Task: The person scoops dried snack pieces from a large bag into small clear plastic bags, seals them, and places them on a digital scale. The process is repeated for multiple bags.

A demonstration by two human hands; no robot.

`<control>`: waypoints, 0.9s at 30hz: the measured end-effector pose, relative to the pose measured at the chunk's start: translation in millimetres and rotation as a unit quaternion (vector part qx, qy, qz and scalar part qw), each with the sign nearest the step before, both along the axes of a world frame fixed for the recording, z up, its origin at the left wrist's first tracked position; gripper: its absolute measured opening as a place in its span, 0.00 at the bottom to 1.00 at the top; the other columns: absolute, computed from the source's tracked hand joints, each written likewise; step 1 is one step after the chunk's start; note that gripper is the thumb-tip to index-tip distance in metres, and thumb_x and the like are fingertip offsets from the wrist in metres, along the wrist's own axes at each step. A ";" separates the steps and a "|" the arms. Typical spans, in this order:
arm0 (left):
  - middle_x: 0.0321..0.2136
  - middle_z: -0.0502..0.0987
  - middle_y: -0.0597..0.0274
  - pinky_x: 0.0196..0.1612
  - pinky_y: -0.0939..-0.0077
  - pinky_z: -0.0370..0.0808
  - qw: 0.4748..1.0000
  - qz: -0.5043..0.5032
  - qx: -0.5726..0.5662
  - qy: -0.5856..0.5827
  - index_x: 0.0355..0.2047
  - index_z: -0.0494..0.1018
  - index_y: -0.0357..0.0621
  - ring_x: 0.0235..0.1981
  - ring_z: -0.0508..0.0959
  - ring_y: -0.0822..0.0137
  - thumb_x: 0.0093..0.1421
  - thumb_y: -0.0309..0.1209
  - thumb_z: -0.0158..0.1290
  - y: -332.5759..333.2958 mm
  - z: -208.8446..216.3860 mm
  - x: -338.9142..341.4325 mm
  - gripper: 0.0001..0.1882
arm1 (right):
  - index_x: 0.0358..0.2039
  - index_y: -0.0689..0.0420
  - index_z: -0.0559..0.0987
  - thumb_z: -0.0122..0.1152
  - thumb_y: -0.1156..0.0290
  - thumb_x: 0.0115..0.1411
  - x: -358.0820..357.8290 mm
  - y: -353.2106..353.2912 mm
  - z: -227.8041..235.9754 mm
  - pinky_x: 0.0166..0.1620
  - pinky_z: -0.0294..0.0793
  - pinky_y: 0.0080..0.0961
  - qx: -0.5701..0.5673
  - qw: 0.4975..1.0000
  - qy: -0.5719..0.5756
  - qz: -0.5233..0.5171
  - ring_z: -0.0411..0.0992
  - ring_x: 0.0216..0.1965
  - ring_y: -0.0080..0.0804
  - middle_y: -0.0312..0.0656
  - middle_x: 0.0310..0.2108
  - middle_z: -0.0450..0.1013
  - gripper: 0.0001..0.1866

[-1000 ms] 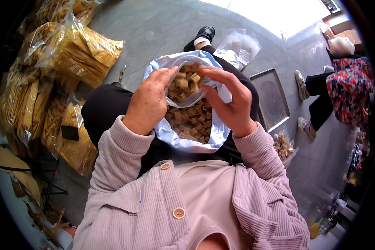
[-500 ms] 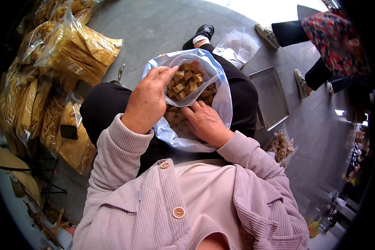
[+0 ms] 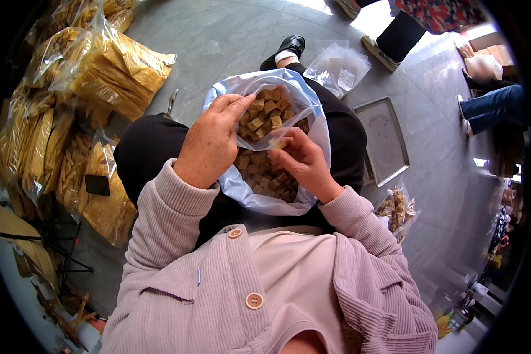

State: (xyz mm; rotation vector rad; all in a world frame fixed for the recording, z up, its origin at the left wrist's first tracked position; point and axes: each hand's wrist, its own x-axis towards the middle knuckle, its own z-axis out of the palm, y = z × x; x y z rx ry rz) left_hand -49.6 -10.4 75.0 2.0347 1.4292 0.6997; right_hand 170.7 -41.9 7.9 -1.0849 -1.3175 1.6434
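Clear plastic sacks of yellow strips [image 3: 94,71] pile on the grey floor's left side. On the lap sits a clear plastic bag of brown cubes [image 3: 265,147]; the left hand [image 3: 209,144] grips its rim, the right hand [image 3: 301,159] pinches one cube inside. Its lower contents are hidden.

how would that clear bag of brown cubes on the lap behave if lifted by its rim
The clear bag looks thin and crumpled, so it would probably sag and fold. The brown cubes lie loose, so they would likely shift downward. The left hand holds its rim open; unsupported, it may flop shut.
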 end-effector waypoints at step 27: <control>0.52 0.71 0.51 0.51 0.69 0.75 1.000 0.006 0.013 0.000 0.61 0.69 0.41 0.42 0.78 0.58 0.58 0.11 0.42 0.7 -2.8 -2.9 0.30 | 0.44 0.63 0.81 0.57 0.86 0.57 16.1 13.3 66.5 0.35 0.77 0.21 0.358 0.921 -0.155 0.007 0.79 0.31 0.28 0.43 0.32 0.80 0.15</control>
